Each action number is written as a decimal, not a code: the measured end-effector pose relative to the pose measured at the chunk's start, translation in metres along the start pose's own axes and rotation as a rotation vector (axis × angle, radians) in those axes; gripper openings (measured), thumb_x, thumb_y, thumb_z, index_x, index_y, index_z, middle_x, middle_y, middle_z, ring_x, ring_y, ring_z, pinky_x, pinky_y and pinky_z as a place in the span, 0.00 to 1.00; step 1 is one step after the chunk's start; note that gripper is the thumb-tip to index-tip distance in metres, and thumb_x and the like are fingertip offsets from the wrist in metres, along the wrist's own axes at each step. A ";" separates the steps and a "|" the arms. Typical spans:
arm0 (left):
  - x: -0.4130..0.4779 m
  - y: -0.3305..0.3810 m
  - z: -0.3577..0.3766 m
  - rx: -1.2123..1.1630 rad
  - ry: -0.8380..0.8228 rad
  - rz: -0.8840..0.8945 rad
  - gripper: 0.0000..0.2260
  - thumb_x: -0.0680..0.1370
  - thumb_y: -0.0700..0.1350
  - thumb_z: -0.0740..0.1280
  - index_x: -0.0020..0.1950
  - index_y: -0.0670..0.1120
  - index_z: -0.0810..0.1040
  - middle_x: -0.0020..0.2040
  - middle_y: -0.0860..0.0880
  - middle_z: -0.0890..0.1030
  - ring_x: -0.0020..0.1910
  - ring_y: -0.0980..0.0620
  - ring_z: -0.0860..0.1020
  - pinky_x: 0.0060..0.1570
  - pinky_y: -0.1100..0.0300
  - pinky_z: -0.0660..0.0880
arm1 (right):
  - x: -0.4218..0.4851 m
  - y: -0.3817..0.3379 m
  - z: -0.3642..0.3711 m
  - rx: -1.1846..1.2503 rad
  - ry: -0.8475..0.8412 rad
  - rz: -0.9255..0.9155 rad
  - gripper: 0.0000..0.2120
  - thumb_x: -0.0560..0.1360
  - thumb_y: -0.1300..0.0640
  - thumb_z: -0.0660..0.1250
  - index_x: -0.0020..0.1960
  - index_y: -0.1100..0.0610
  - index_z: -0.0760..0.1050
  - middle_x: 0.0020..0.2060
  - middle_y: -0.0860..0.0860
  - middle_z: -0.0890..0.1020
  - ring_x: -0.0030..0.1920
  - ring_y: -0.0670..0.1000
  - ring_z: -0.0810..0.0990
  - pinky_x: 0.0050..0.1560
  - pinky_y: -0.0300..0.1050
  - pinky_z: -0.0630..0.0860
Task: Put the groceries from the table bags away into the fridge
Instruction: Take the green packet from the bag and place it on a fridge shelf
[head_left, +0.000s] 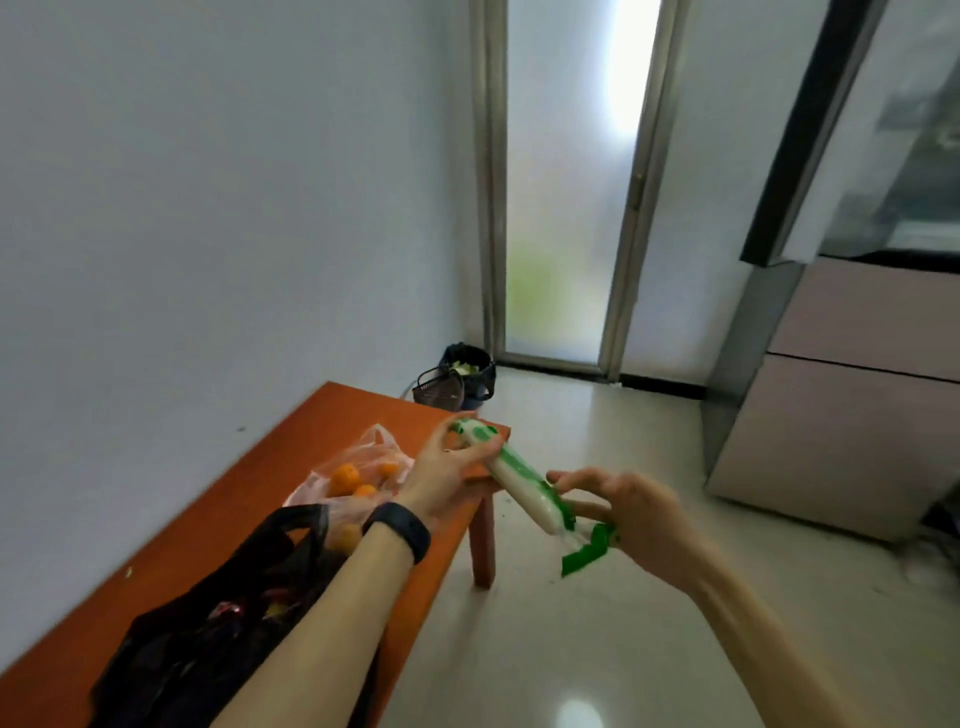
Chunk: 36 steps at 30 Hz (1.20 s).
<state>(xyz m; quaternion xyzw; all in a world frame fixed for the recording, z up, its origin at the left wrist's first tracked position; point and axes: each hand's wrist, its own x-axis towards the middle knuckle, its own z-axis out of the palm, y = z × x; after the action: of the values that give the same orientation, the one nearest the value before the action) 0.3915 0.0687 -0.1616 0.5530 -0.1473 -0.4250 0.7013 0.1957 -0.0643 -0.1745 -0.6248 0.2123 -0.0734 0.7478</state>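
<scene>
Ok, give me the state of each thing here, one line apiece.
left hand: grips the package's far end.
right hand: pinches its near end.
green-and-white package: held in the air between both hands.
clear bag: open on the table, oranges inside.
black bag: open, slumped on the table.
fridge: lower drawers shut; upper door looks open.

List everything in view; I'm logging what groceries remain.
packet: one, white-green, between both hands
black bag: one, black, table's near end
clear bag: one, pinkish, beyond black bag
oranges: at least three, orange, in clear bag
table: one, orange, by left wall
bins: two, dark, floor by door
door: one, frosted, ahead
fridge: one, grey, right
wristband: one, black, left wrist
left hand: one, grips packet's far end
right hand: one, pinches packet's near end
</scene>
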 end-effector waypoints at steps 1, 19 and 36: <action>0.011 -0.002 0.027 0.017 -0.033 -0.001 0.24 0.73 0.35 0.74 0.66 0.48 0.73 0.64 0.38 0.75 0.56 0.36 0.81 0.50 0.40 0.81 | -0.007 -0.005 -0.018 -0.133 0.083 -0.014 0.28 0.65 0.37 0.65 0.59 0.50 0.79 0.66 0.46 0.78 0.63 0.51 0.78 0.63 0.57 0.72; 0.236 -0.034 0.392 0.141 -0.549 0.001 0.25 0.74 0.30 0.71 0.67 0.48 0.74 0.61 0.38 0.78 0.55 0.38 0.83 0.51 0.42 0.81 | 0.006 -0.043 -0.339 -0.910 0.844 -0.346 0.30 0.79 0.36 0.59 0.78 0.37 0.55 0.66 0.42 0.71 0.58 0.42 0.75 0.58 0.42 0.75; 0.457 0.063 0.742 1.019 -0.657 0.956 0.28 0.76 0.63 0.68 0.73 0.54 0.69 0.62 0.54 0.78 0.60 0.55 0.76 0.58 0.59 0.74 | 0.017 -0.250 -0.668 -1.205 1.348 -0.408 0.24 0.76 0.40 0.67 0.71 0.40 0.72 0.65 0.43 0.79 0.59 0.49 0.81 0.56 0.52 0.80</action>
<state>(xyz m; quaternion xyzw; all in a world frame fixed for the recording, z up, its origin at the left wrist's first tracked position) 0.1883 -0.7589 0.0307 0.5293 -0.7483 -0.0981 0.3877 -0.0233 -0.7268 -0.0230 -0.7587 0.4905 -0.4285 -0.0122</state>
